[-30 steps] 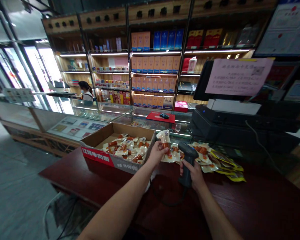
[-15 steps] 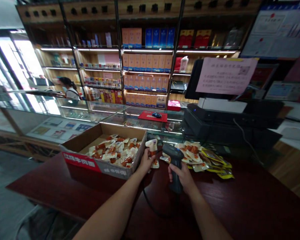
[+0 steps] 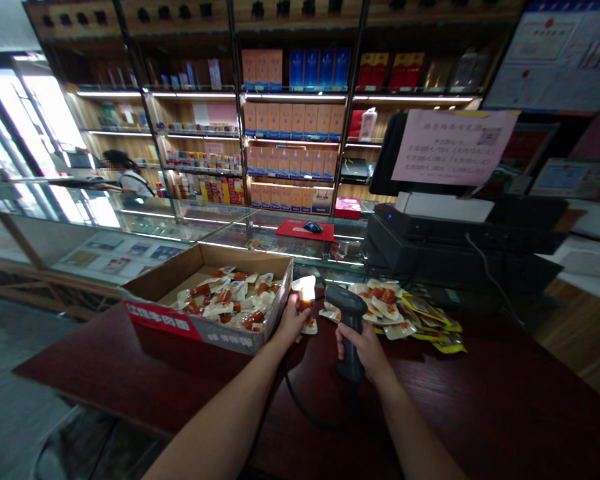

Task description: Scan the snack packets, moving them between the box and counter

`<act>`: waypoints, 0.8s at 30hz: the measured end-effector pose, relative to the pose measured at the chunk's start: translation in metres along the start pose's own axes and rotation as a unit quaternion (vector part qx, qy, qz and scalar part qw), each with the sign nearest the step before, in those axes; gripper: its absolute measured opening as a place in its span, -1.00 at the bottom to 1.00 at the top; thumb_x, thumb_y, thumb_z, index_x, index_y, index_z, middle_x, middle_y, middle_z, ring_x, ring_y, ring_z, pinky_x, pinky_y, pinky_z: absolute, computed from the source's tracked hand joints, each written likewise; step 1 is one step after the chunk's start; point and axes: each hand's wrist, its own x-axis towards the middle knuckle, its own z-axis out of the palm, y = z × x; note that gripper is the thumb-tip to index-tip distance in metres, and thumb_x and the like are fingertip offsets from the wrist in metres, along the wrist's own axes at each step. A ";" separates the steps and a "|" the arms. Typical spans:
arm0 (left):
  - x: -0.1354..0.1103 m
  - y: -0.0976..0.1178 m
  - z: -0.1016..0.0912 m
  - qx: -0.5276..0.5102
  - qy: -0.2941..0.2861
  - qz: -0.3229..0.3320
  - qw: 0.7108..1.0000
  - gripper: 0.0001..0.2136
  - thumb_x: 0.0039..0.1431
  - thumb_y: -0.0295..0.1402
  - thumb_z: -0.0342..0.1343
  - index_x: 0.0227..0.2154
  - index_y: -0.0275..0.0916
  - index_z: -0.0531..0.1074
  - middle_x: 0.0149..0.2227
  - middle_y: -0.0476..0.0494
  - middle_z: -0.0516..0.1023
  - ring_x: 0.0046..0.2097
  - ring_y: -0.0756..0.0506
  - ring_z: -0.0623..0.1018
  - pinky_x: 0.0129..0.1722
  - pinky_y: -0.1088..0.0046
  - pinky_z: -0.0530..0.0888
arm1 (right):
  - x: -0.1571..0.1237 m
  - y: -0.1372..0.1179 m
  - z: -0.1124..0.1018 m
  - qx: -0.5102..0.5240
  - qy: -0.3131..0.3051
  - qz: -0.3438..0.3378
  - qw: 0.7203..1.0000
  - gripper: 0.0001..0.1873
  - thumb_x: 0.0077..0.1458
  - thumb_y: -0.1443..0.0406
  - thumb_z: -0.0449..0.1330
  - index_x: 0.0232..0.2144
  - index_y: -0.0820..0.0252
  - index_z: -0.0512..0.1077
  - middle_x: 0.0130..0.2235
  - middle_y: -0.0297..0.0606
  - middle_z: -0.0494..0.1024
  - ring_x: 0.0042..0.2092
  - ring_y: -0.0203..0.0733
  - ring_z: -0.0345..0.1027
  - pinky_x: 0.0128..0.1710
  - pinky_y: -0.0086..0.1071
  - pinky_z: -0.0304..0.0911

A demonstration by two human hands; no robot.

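Observation:
My left hand (image 3: 291,321) grips a small vacuum-packed snack (image 3: 307,297), upright beside the box's right wall. Bright light falls on the upper part of that packet. A dark barcode scanner (image 3: 347,303) is in my right hand (image 3: 361,347), its head facing the packet, and its cable loops over the table. To the left stands an open cardboard box (image 3: 173,323) with several similar packets (image 3: 230,297) inside. Just beyond the scanner lies a pile of more white snack packets (image 3: 383,307), next to some yellow packets (image 3: 435,323).
The dark red table (image 3: 460,400) carries everything. Behind it run glass display counters (image 3: 215,227) with a mouse (image 3: 313,227) on a red mat. A black printer (image 3: 430,230) and a monitor with a pink notice (image 3: 453,147) stand at right. A person (image 3: 130,177) is at far left.
The packet in my left hand is now brightly lit by the scanner's light. Both hands stay almost where they were.

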 end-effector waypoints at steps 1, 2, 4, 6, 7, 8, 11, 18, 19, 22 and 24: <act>0.001 -0.003 0.000 0.000 0.001 -0.003 1.000 -0.67 -0.13 -0.44 0.16 -0.22 -0.25 0.28 -0.25 -0.11 0.53 -0.19 -0.09 0.51 -0.19 0.38 0.42 | 0.002 0.000 -0.002 -0.008 0.020 0.001 1.000 -0.70 -0.20 0.13 0.28 -0.59 0.21 0.31 -0.69 -0.44 0.37 -0.71 -0.34 0.22 -0.73 -0.46 0.22; 0.002 -0.005 -0.001 0.002 0.001 -0.007 1.000 -0.67 -0.13 -0.44 0.17 -0.23 -0.25 0.29 -0.26 -0.11 0.53 -0.19 -0.09 0.52 -0.18 0.38 0.42 | 0.004 0.000 -0.004 -0.017 0.043 0.001 0.999 -0.70 -0.20 0.12 0.28 -0.60 0.21 0.31 -0.69 -0.43 0.37 -0.71 -0.34 0.23 -0.74 -0.45 0.23; 0.004 -0.010 -0.003 0.007 0.005 -0.015 1.000 -0.67 -0.13 -0.44 0.17 -0.22 -0.26 0.30 -0.23 -0.13 0.53 -0.18 -0.10 0.52 -0.17 0.38 0.42 | 0.008 -0.001 -0.011 -0.029 0.093 -0.002 0.995 -0.69 -0.22 0.12 0.29 -0.61 0.21 0.31 -0.71 -0.44 0.36 -0.72 -0.33 0.22 -0.76 -0.45 0.23; 0.005 -0.014 -0.005 0.009 0.012 -0.017 1.000 -0.65 -0.13 -0.43 0.18 -0.20 -0.27 0.32 -0.20 -0.16 0.53 -0.15 -0.10 0.51 -0.16 0.39 0.42 | 0.012 -0.004 -0.021 -0.036 0.138 -0.009 0.990 -0.70 -0.23 0.12 0.29 -0.59 0.21 0.31 -0.72 -0.45 0.36 -0.73 -0.32 0.23 -0.77 -0.46 0.23; 0.005 -0.014 -0.005 0.008 0.017 -0.017 1.000 -0.64 -0.14 -0.43 0.19 -0.20 -0.27 0.33 -0.19 -0.17 0.53 -0.15 -0.10 0.51 -0.15 0.40 0.42 | 0.014 -0.006 -0.026 -0.039 0.160 -0.012 0.986 -0.70 -0.24 0.13 0.30 -0.58 0.20 0.31 -0.72 -0.46 0.36 -0.73 -0.32 0.24 -0.78 -0.46 0.23; 0.005 -0.014 -0.005 0.007 0.020 -0.018 1.000 -0.64 -0.15 -0.43 0.20 -0.20 -0.28 0.34 -0.20 -0.18 0.53 -0.16 -0.11 0.52 -0.16 0.40 0.42 | 0.015 -0.008 -0.030 -0.041 0.180 -0.015 0.983 -0.70 -0.26 0.14 0.31 -0.58 0.20 0.31 -0.72 -0.46 0.36 -0.73 -0.31 0.25 -0.79 -0.47 0.23; 0.006 -0.010 0.003 -0.007 0.010 -0.030 0.999 -0.65 -0.20 -0.47 0.22 -0.24 -0.31 0.38 -0.26 -0.17 0.54 -0.22 -0.11 0.53 -0.20 0.40 0.43 | 0.017 -0.014 -0.042 -0.039 0.217 -0.021 0.975 -0.70 -0.27 0.16 0.33 -0.58 0.19 0.31 -0.73 -0.47 0.36 -0.74 -0.29 0.26 -0.80 -0.46 0.24; 0.024 0.007 0.049 -0.062 -0.050 -0.107 0.991 -0.57 -0.26 -0.54 0.27 -0.22 -0.31 0.34 -0.47 -0.05 0.52 -0.43 -0.03 0.52 -0.33 0.40 0.46 | 0.016 -0.020 -0.046 -0.004 0.232 -0.034 0.972 -0.72 -0.27 0.18 0.32 -0.56 0.18 0.31 -0.73 -0.47 0.38 -0.73 -0.27 0.26 -0.80 -0.43 0.26; 0.029 0.009 0.055 -0.055 -0.049 -0.109 0.991 -0.58 -0.25 -0.54 0.26 -0.22 -0.31 0.34 -0.48 -0.05 0.51 -0.44 -0.02 0.51 -0.35 0.40 0.46 | 0.016 -0.020 -0.046 0.003 0.232 -0.038 0.972 -0.72 -0.27 0.18 0.32 -0.54 0.18 0.31 -0.73 -0.48 0.38 -0.73 -0.27 0.26 -0.79 -0.42 0.26; 0.041 0.013 0.070 0.020 -0.055 -0.096 0.994 -0.68 -0.18 -0.53 0.23 -0.27 -0.32 0.39 -0.44 -0.10 0.53 -0.42 -0.03 0.52 -0.35 0.42 0.45 | 0.016 -0.021 -0.048 0.023 0.234 -0.050 0.971 -0.70 -0.27 0.17 0.32 -0.49 0.16 0.31 -0.72 -0.49 0.38 -0.72 -0.26 0.26 -0.79 -0.41 0.25; 0.047 0.013 0.076 0.125 -0.059 -0.075 0.987 -0.77 -0.16 -0.52 0.20 -0.33 -0.33 0.44 -0.40 -0.15 0.55 -0.36 -0.07 0.53 -0.30 0.40 0.44 | 0.017 -0.022 -0.051 0.035 0.241 -0.058 0.968 -0.69 -0.26 0.16 0.31 -0.49 0.14 0.30 -0.72 -0.49 0.37 -0.73 -0.26 0.25 -0.79 -0.41 0.24</act>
